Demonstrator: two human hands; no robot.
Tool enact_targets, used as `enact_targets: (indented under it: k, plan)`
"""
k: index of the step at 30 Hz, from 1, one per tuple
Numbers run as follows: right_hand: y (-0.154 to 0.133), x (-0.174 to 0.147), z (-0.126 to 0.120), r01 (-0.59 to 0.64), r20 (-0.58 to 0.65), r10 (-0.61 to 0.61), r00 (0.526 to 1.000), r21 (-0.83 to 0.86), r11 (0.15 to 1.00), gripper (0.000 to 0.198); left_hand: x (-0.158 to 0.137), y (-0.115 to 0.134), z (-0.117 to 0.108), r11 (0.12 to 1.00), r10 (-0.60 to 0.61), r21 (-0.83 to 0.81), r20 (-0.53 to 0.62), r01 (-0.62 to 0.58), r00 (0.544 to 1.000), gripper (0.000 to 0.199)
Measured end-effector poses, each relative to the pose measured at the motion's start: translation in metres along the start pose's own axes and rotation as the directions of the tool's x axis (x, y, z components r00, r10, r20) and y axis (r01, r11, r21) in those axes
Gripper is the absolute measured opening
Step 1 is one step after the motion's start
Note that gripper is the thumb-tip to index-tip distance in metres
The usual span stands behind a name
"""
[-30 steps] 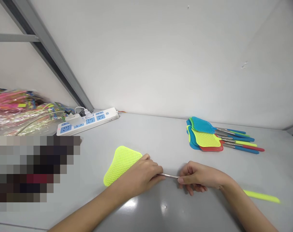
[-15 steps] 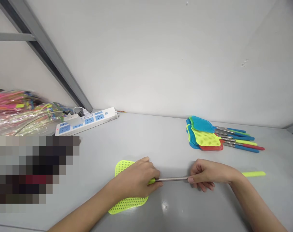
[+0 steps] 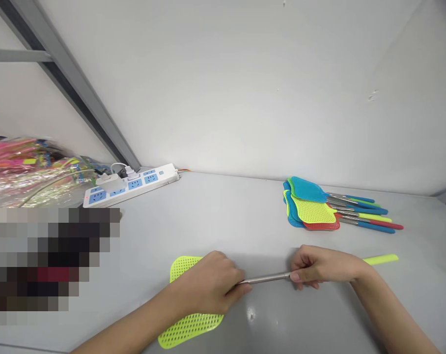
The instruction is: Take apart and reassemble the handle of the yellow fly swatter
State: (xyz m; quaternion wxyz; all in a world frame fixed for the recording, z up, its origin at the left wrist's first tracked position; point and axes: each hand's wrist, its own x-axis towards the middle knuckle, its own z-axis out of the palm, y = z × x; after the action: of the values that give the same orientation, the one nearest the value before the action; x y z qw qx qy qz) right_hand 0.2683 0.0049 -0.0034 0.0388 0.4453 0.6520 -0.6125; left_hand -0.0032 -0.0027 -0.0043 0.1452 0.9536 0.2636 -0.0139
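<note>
Since half a second ago the yellow-green swatter [image 3: 270,278] has tilted, its mesh head [image 3: 193,330] drawn nearer the wearer between 6 and 7 o'clock and its handle [image 3: 381,259] shifted slightly up and inward near 4, while the left hand [image 3: 215,282] has dipped along with the head. White wall [image 3: 245,88] spans the upper half around 12 o'clock, and the grey table [image 3: 215,216] spreads below it. Towards 10 rises a grey metal frame [image 3: 70,73]; at 9, far out, lies a shiny plastic-wrapped bundle [image 3: 27,172]. Between 3 and 4 sits a pile of swatters [image 3: 315,211], blue, green, yellow and red heads overlapping, handles pointing roughly to 3. Closer in at 9 lies a white power strip [image 3: 134,184] with plugs in it. At 6 the left hand covers part of the mesh head, its fingers closed on the shaft [image 3: 260,280] just beside it; near 4 the right hand [image 3: 315,266] grips the same shaft between thumb and fingers, the handle emerging beyond its wrist.
</note>
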Motion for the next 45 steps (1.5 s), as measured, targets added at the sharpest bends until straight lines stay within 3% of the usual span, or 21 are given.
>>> enact_targets:
  k: [9,24,45]
  plan:
    - [-0.001,0.004,0.006,-0.081,-0.007,0.083,0.997,0.118,0.99,0.028,0.002,-0.003,0.007,0.999,0.037,0.017,-0.028,-0.037,0.999,0.027]
    - [0.01,0.014,0.012,-0.171,0.151,0.129,0.98,0.316,0.933,0.025,0.002,0.0,0.014,0.995,0.061,0.083,-0.02,-0.059,0.998,0.028]
    - [0.002,0.017,0.019,-0.216,0.187,0.161,0.969,0.326,0.921,0.023,0.004,0.002,0.017,0.987,0.071,0.141,0.02,-0.073,0.997,0.029]
